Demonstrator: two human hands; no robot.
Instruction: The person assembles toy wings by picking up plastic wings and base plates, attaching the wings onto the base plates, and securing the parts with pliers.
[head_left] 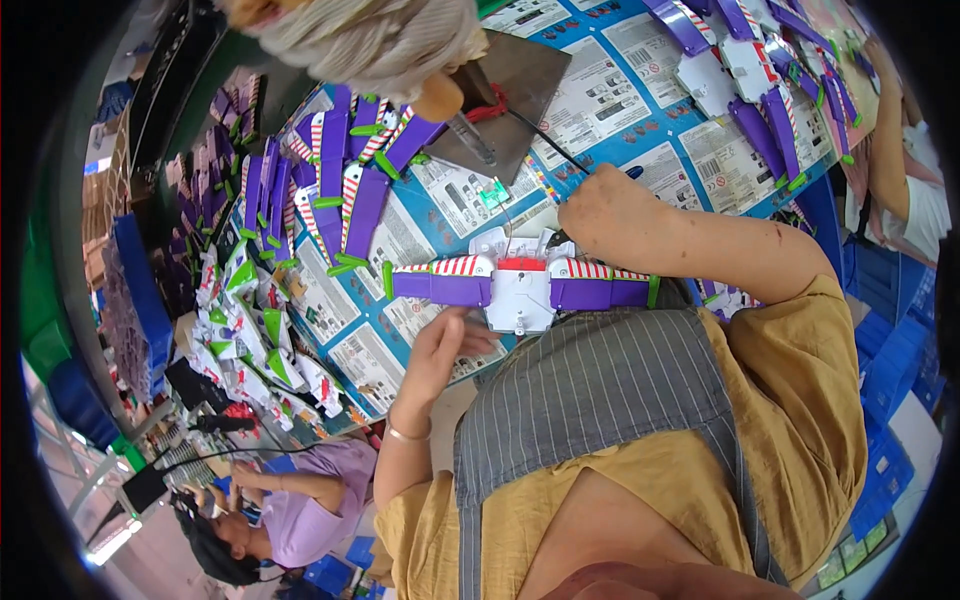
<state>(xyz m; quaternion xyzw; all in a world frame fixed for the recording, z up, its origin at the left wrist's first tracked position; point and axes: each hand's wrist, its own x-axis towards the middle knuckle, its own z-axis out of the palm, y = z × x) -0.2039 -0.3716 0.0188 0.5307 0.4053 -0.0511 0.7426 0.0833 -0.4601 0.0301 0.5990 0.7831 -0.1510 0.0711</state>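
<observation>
In front of me lies a winged toy part [520, 298] with a white centre, purple wings, red-and-white striped edges and green tips. My left hand [440, 350] is beside its near edge, below the left wing, with its fingers stretched out and apart. Above the right wing my right hand [612, 215] is closed around a slim tool, mostly hidden, whose dark tip [558, 238] points at the toy's far edge. A black cord [545, 137] runs up to that hand. A small green circuit board [494, 194] with a thin wire lies just beyond the toy.
Several purple wing pieces [365, 210] are piled at the left, near white-and-green parts [240, 330]. More winged parts [750, 70] lie at the far right. A dark metal plate [530, 75] and a bundled pale strand [380, 45] are ahead. Co-workers [310, 490] sit at both sides.
</observation>
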